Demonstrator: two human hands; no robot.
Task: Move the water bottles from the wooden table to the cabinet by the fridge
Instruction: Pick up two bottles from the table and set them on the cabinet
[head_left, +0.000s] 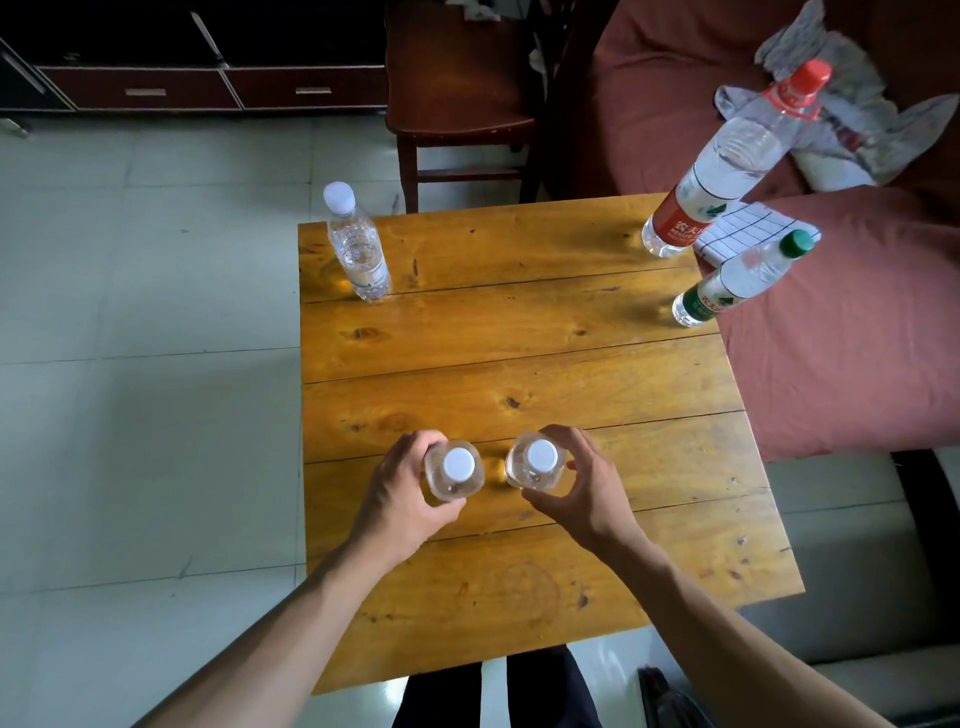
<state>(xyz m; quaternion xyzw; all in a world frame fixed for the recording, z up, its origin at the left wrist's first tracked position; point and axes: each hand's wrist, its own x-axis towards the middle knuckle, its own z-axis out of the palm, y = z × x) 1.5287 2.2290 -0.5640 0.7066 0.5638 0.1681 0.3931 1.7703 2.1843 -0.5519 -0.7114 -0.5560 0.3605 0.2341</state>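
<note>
At the far left corner of the wooden surface (519, 364) a clear bottle with a white cap (357, 244) stands upright on its own, well apart from the hands. Nearer the front edge, the person's left hand (402, 491) is wrapped around the left white-capped bottle (454, 470), fingers curled round its far side and thumb on the near side, the bottle seen almost straight down from the top. Just beside it, the right hand (576, 491) grips the right white-capped bottle (537, 462) in the same way; the two bottles sit close together with a narrow gap between them. Whether their bases touch the wood I cannot tell. At the far right corner stands a tall bottle with a red cap and red label (727, 166), and nearer along the right edge a shorter bottle with a green cap and green label (737, 280). Behind the surface is a wooden chair (462, 93), and to the right a reddish-covered sofa (841, 364) with a checked cloth (743, 228) lying on it.
</note>
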